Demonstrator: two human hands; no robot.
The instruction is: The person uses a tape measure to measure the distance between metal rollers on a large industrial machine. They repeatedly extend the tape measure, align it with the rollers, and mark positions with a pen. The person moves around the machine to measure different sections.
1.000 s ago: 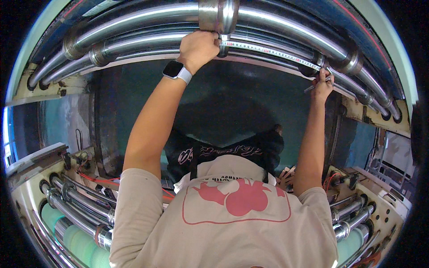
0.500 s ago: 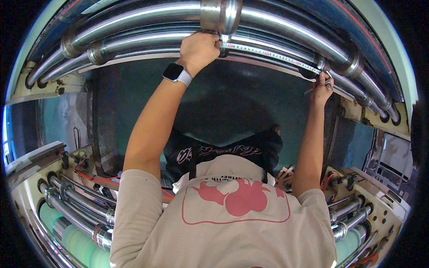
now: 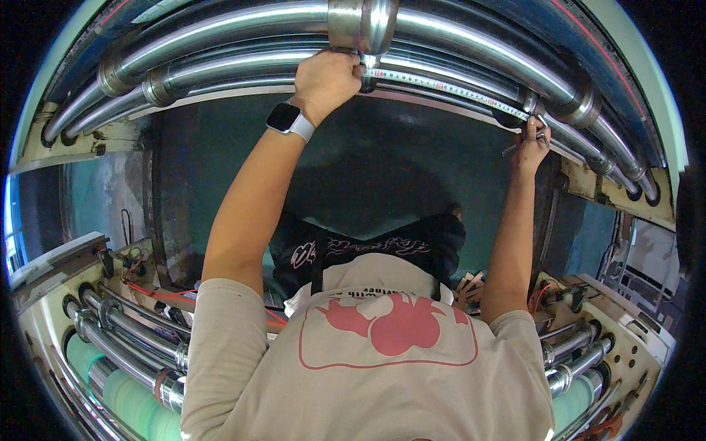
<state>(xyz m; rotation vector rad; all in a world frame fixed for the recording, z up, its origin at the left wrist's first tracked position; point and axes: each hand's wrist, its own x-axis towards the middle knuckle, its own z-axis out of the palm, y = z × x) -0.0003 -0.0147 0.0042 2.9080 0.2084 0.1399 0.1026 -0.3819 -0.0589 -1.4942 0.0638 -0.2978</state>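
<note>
A white measuring tape (image 3: 448, 89) stretches between the two hands along the near edge of a polished steel shaft (image 3: 456, 74); contact with it cannot be judged. The left hand (image 3: 327, 81), fingers curled closed, grips the tape's left end just below a wide metal collar (image 3: 360, 26). The right hand (image 3: 531, 147) pinches the right end, also clasping a thin metal tool (image 3: 544, 134). A smartwatch (image 3: 284, 117) circles the left wrist. Green rollers (image 3: 132, 393) sit by the frame's lower left corner.

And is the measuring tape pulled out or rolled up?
Pulled out: the white measuring tape stretches between left hand and right hand.
</note>
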